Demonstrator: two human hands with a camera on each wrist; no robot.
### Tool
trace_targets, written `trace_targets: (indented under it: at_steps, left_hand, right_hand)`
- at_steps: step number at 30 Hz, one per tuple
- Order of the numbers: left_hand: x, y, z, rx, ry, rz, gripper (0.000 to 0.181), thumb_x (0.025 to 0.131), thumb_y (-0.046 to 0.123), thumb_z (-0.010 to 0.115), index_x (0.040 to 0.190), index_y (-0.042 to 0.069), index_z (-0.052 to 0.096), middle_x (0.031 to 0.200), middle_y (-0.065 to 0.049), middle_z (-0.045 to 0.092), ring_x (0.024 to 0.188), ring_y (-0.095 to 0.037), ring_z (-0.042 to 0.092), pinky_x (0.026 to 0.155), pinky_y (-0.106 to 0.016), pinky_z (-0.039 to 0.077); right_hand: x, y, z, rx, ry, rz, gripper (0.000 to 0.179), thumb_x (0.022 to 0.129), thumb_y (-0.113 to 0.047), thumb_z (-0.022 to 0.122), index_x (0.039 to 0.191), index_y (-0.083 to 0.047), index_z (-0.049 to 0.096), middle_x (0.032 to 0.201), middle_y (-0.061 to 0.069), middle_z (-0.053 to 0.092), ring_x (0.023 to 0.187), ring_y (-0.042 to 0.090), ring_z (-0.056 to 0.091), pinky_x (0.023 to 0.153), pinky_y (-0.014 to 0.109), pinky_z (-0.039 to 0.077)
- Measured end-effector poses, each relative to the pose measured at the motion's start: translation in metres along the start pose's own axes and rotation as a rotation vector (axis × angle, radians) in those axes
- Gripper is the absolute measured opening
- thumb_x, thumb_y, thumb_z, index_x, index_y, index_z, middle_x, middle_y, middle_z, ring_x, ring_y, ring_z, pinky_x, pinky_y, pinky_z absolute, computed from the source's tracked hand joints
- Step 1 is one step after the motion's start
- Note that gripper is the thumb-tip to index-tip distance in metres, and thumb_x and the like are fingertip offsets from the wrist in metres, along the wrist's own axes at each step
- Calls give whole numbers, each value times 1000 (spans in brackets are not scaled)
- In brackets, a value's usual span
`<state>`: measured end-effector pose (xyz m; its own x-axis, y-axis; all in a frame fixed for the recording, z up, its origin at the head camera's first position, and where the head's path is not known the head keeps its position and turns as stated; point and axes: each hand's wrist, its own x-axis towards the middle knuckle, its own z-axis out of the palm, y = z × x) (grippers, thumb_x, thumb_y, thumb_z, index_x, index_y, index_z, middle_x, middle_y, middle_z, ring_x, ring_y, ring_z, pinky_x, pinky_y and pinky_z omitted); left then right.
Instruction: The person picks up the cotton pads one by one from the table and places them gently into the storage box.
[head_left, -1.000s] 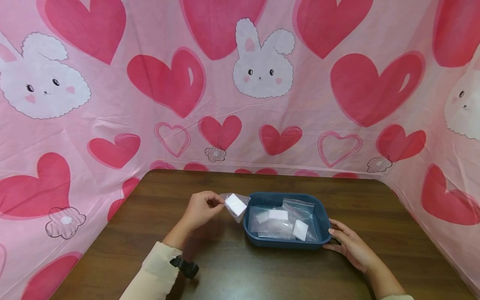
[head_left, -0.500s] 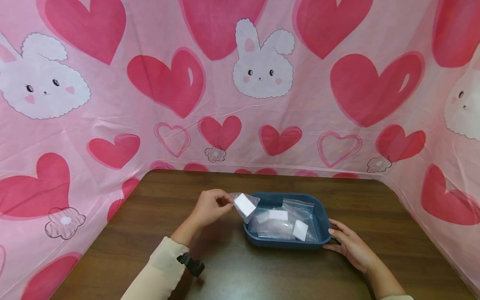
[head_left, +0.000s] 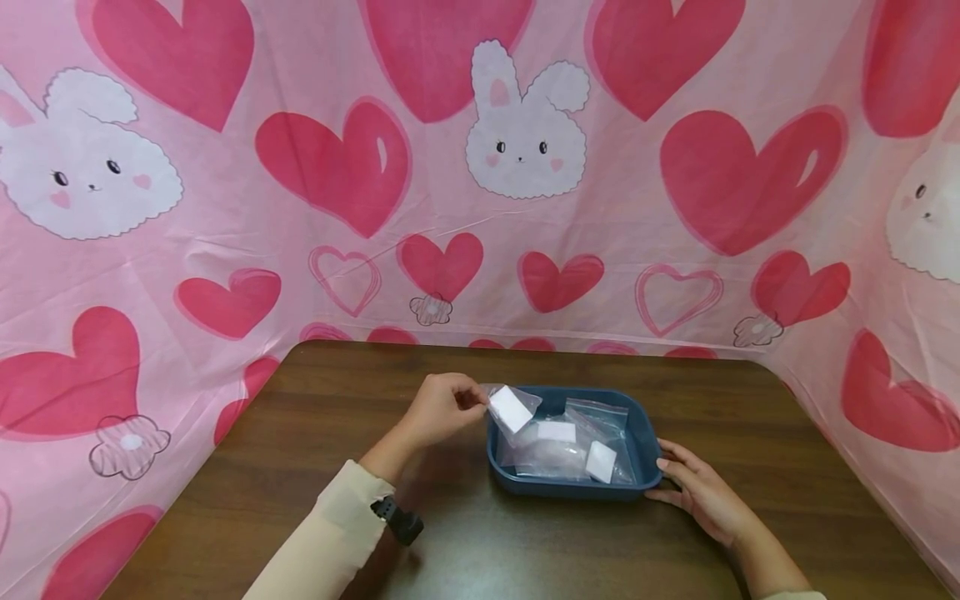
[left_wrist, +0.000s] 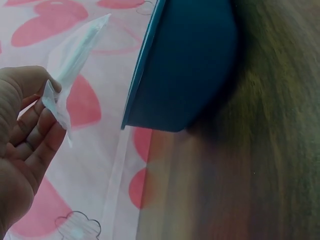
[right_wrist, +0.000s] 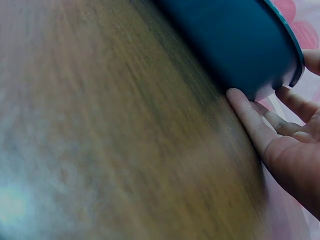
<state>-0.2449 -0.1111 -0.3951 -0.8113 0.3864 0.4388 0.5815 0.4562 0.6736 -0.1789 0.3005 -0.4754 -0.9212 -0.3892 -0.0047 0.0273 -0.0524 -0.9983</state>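
Note:
My left hand (head_left: 442, 410) pinches the corner of a small clear plastic bag (head_left: 517, 412) with a white block in it. The bag hangs over the left rim of a blue plastic bin (head_left: 573, 487). Thumb and fingers of that hand (left_wrist: 27, 120) nip the bag's edge in the left wrist view. At the bin's right end, my right hand (head_left: 701, 492) touches the rim and side with fairly straight fingers (right_wrist: 250, 115). Several clear bags (head_left: 525, 457) lie inside the bin, with white blocks (head_left: 601, 461) showing in some of them.
The bin stands on a dark brown wooden table (head_left: 465, 550). Behind and beside the table hangs a pink cloth (head_left: 442, 192) with hearts and rabbits. A black watch-like band (head_left: 397, 518) is on the left wrist.
My left hand has moved right with the bagged white block, from beside the bin to over its left rim. The right hand and bin have stayed in place.

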Motion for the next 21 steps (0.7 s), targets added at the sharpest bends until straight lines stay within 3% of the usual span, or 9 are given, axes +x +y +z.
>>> trace_targets:
  at_steps: [10,21]
  left_hand:
    - [14,7,7,26,-54,75,4,80,6,76,82,9,75,76,5,66,68,-10,57,63,-23,54]
    - [29,13,14,60,-126,101,5,81,7,75,80,12,75,72,7,65,66,-8,56,61,-22,53]
  right_hand:
    - [0,0,0,-6,2,0,42,106,-15,40,144,0,35,128,-6,51,110,11,59,89,39,53]
    - [0,1,0,0,0,-17,42,106,-15,40,144,1,35,128,-6,52,110,12,59,88,39,53]
